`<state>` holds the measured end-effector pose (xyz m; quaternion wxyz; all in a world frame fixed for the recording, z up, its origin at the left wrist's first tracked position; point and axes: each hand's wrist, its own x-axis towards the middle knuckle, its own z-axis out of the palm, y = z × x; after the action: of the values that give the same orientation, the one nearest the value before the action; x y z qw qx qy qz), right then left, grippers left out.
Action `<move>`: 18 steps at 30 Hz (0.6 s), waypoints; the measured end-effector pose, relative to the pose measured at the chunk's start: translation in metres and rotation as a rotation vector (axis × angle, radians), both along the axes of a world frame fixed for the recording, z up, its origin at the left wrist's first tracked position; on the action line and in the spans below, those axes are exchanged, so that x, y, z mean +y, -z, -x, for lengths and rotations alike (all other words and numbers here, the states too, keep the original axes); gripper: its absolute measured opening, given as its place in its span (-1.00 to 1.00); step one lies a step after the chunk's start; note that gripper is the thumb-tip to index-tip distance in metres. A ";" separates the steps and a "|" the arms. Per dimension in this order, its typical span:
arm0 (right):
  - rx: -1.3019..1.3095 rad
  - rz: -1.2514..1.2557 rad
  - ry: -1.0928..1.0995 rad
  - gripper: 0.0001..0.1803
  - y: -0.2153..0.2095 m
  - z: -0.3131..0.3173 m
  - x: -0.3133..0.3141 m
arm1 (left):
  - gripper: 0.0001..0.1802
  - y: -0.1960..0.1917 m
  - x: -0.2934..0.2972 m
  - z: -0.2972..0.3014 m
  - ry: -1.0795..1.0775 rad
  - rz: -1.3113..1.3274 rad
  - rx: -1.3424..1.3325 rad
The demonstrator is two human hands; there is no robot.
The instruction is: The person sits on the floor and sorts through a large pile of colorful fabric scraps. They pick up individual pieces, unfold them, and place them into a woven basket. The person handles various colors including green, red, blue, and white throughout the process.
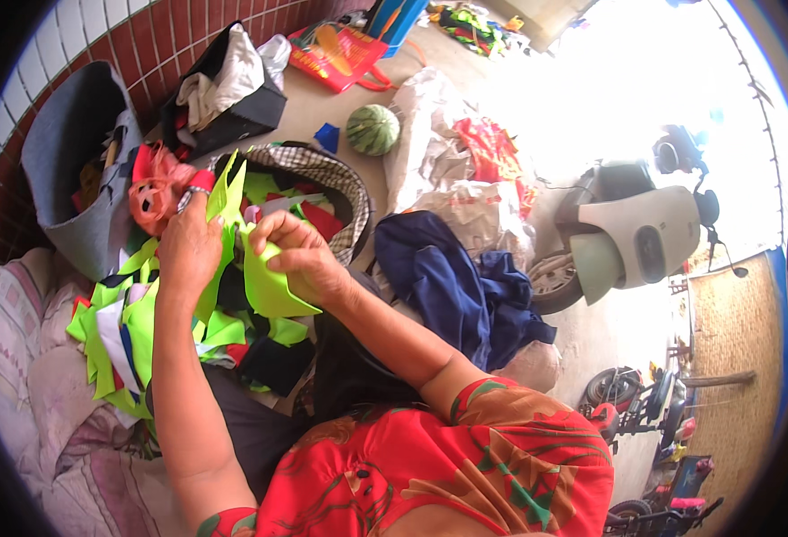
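Note:
A neon yellow-green cloth piece (271, 285) hangs between my two hands over a pile of scraps. My left hand (190, 251) is closed on its upper left part, and a small red thing (203, 181) shows at those fingers; whether it is worn or held I cannot tell. My right hand (300, 258) pinches the cloth's right side with thumb and curled fingers. Beneath and left of my hands lie neon, white, navy and red scraps (127, 333). Just beyond, a round container with a checkered cloth rim (351, 190) holds more scraps.
At left stand a grey felt-like bin (67, 143) and a black box (255, 112) with pale cloth. A coral mesh bundle (154, 192) sits near my left hand. To the right are navy cloth (439, 277), a white sack (416, 116), a watermelon (372, 130) and a parked scooter (631, 233).

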<state>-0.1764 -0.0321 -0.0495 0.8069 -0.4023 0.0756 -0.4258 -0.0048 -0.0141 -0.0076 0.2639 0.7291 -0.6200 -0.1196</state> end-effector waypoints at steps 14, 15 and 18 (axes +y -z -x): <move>0.337 0.128 0.129 -0.80 -0.035 0.051 0.052 | -0.59 -0.013 0.012 0.046 0.587 -0.383 1.051; 0.373 0.206 0.176 -0.79 -0.032 0.054 0.051 | -0.58 -0.012 0.011 0.046 0.589 -0.396 1.059; 0.447 0.360 0.313 -0.74 -0.027 0.061 0.049 | -0.61 -0.011 0.013 0.047 0.604 -0.436 1.100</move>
<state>-0.2372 0.0168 -0.0220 0.6112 -0.6054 0.2352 -0.4523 -0.0517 -0.0015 0.0029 0.3432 0.3928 -0.5335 -0.6658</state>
